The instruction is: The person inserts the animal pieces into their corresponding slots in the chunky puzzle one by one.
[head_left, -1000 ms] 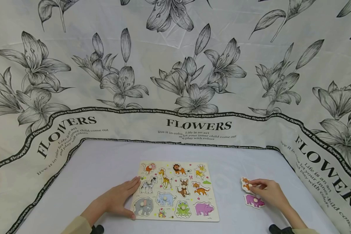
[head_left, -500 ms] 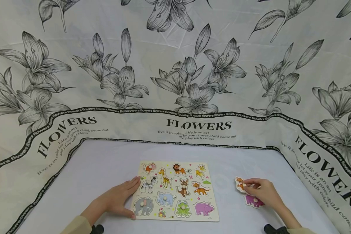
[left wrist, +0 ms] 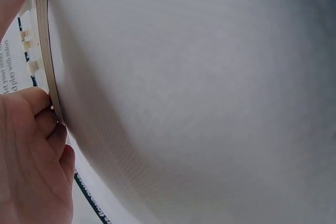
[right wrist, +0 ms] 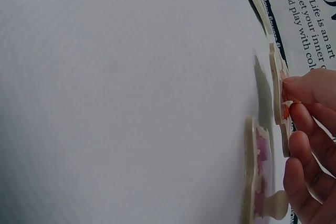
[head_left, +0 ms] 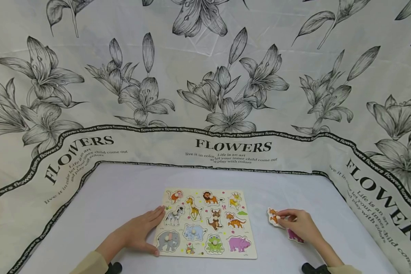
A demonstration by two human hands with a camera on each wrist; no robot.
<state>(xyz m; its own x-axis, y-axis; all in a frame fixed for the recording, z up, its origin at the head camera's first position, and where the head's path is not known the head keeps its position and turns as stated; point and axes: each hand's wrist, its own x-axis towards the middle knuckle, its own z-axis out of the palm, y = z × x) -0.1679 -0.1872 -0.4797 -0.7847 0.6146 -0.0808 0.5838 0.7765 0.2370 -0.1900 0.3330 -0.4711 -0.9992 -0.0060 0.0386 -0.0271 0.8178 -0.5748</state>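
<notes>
A wooden knob puzzle board (head_left: 196, 193) with coloured animals lies on the table. Along its left edge rests my left hand (head_left: 133, 232), thumb by the lower corner; the left wrist view shows the fingertips against the board's edge (left wrist: 44, 40). My right hand (head_left: 303, 226) pinches a tiger puzzle piece (head_left: 271, 217) between thumb and fingers, to the right of the board. Seen edge-on in the right wrist view, the tiger piece (right wrist: 278, 85) is tilted up off the table. A purple hippo piece (head_left: 295, 236) lies under that hand, partly covered, its pale knob (right wrist: 276, 205) upward.
A white cloth covers the table (head_left: 133, 179). Behind and at both sides hangs a flower-printed curtain (head_left: 150, 148) with black lettered bands. On the board, the printed tiger (head_left: 234, 220) and hippo (head_left: 239, 244) pictures show no knobs.
My right hand has carried the tiger piece left, away from above the hippo piece and closer to the board. The left hand and the board stay where they were.
</notes>
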